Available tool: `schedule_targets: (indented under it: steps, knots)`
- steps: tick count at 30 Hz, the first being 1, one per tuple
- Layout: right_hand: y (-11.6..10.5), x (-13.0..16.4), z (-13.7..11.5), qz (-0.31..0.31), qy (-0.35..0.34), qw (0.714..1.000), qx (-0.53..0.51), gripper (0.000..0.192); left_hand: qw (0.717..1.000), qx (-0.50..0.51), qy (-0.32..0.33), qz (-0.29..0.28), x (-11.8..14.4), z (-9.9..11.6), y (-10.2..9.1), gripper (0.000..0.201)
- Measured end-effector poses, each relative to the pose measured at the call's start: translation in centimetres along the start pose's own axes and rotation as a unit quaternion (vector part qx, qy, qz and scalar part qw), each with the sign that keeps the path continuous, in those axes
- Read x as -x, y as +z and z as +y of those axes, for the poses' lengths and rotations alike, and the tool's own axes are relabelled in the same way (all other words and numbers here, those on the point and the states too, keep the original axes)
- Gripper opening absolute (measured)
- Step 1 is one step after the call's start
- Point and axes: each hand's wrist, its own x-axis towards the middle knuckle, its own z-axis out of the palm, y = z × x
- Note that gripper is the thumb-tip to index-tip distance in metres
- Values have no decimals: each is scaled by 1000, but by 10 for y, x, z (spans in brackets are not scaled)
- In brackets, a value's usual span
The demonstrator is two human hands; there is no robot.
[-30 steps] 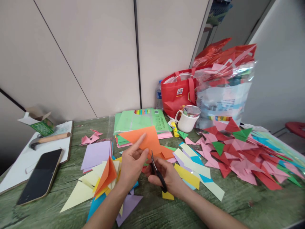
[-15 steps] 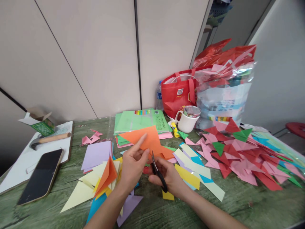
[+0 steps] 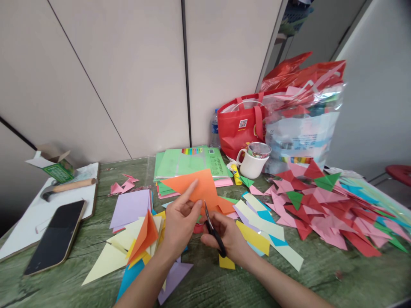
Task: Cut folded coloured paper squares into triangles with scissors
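A folded sheet of orange paper, triangular in outline, is pinched in my left hand, with the index finger laid along it. My right hand grips black-handled scissors. Their blades point up at the lower edge of the orange paper, close to my left thumb. Left of my left forearm lie folded yellow, cream and orange papers. Cut strips in cream, blue and yellow are spread to the right of my right hand.
Pink, red and green folded pieces heap up on the right. Behind stand a white mug, a red bag and a stuffed clear bag. Green paper packs lie at the back. A phone and hammer are left.
The scissors and my right hand have shifted very slightly. My left hand and the orange paper look the same.
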Motion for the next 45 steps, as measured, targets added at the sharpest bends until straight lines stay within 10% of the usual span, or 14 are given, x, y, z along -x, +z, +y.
schedule_targets:
  steps: [45]
  knots:
    - [1, 0, 8, 48, 15, 999, 8, 43, 997, 73, 6, 34, -2, -11, -2, 44]
